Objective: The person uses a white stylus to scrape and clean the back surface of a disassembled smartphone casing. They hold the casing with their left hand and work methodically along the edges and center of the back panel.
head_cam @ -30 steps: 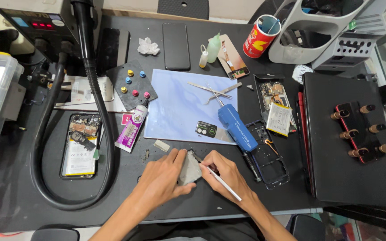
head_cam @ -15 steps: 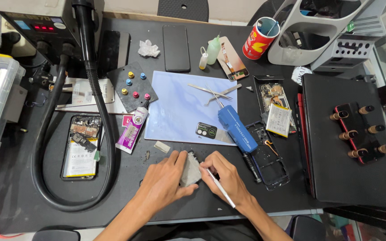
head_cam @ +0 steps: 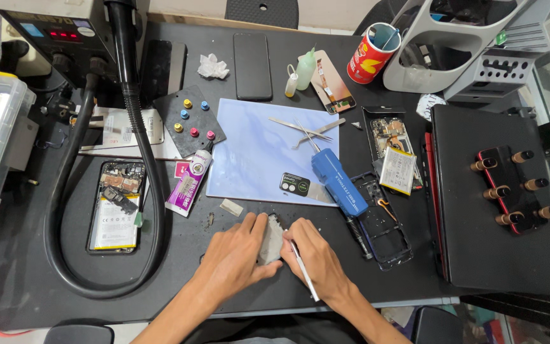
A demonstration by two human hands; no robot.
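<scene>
My left hand (head_cam: 235, 255) and my right hand (head_cam: 316, 258) meet at the front middle of the black bench. Between them sits a small grey, crumpled wad (head_cam: 271, 243), maybe a cloth or tissue, pressed over a dark flat part that barely shows. My left fingers pinch the wad from the left. My right hand touches it from the right and also holds a thin white stick-like tool (head_cam: 304, 271) that points back toward my wrist.
A pale blue mat (head_cam: 256, 143) lies behind my hands with tweezers (head_cam: 303, 130) and a blue electric screwdriver (head_cam: 338, 181). An opened phone (head_cam: 114, 205) inside a black hose loop (head_cam: 65, 255) sits left; a phone frame (head_cam: 383, 223) and black case (head_cam: 498, 204) sit right.
Both hands have drawn closer together around the grey wad, and the white tool has swung nearer to my wrist. Nothing else on the bench has moved.
</scene>
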